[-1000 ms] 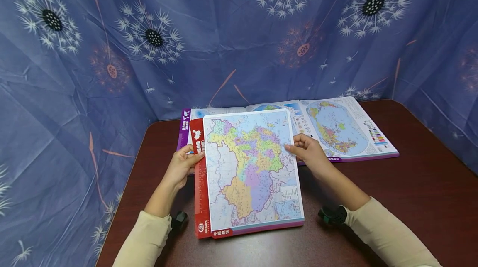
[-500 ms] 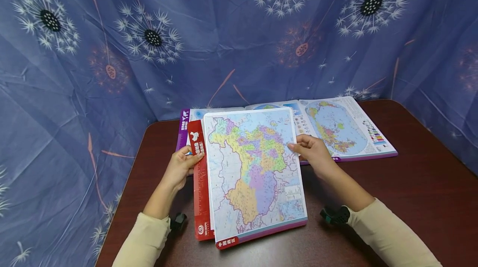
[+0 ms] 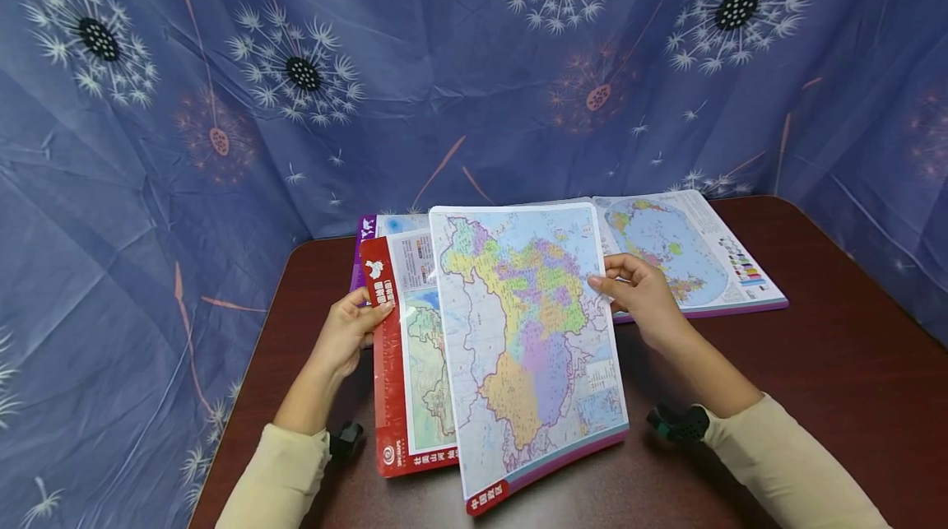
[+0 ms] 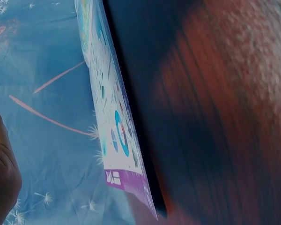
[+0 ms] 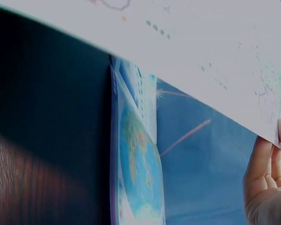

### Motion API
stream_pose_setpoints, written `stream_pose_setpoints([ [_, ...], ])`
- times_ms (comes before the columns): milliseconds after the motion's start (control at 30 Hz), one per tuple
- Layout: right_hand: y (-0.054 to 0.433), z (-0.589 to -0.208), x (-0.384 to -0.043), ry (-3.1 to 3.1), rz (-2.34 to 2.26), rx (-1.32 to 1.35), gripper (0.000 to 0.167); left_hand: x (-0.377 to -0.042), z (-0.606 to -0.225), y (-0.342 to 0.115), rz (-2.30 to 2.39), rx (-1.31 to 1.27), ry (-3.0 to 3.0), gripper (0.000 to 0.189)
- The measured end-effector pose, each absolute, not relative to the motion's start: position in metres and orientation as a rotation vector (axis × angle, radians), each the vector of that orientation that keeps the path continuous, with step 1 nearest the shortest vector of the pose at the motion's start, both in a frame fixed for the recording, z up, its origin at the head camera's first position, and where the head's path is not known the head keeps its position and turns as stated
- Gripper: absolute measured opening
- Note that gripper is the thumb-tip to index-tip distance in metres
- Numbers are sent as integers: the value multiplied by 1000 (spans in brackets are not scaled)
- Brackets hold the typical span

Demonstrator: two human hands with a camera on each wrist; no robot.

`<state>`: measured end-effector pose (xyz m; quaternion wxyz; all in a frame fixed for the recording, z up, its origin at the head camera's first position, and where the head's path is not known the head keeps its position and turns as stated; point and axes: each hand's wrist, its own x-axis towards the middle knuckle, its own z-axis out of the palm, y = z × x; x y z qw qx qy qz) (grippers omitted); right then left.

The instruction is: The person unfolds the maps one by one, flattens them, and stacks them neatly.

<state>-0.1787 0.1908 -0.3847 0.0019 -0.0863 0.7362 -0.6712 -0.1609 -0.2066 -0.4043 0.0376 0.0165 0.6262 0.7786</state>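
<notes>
A folding map with a red edge strip (image 3: 391,414) is held up in front of me, its panels fanned apart. The front panel (image 3: 526,340) shows a coloured political map, lying sideways. Behind it, part of a greenish map panel (image 3: 424,348) shows at the left. My left hand (image 3: 346,336) pinches the red strip, thumb on the front. With thumb and fingers my right hand (image 3: 644,299) pinches the front panel's right edge. In the right wrist view the sheet (image 5: 201,56) looks pale and washed out, the right hand (image 5: 271,180) at its corner.
A second folding map with purple edges (image 3: 659,253) lies spread along the back of the dark red table (image 3: 837,389), partly covered by the held one. Behind the table hangs a blue curtain (image 3: 444,60) with dandelion prints. Dark devices sit on both wrists.
My right hand has moved right, drawing the front panel right and tilting it, so the greenish panel behind has come into view. My left hand has shifted slightly left with the red strip.
</notes>
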Motion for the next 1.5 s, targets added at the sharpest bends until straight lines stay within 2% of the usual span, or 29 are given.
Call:
stream_pose_setpoints([
  [433, 234, -378, -177, 2265, -2315, -136, 14, -159, -404, -229, 2396, 55, 1976, 12],
  [700, 290, -405, -189, 2174, -2562, -69, 22, -156, -406, -246, 2402, 53, 1981, 14],
  [967, 341, -421, -194, 2238, -2653, 346, 34, -152, -405, -263, 2429, 57, 1979, 9],
  [1233, 358, -396, -177, 2181, -2704, 656, 41, -151, -403, -275, 2422, 50, 2033, 9],
  [1500, 385, -400, -178, 2179, -2700, 754, 47, -152, -400, -284, 2399, 27, 2049, 17],
])
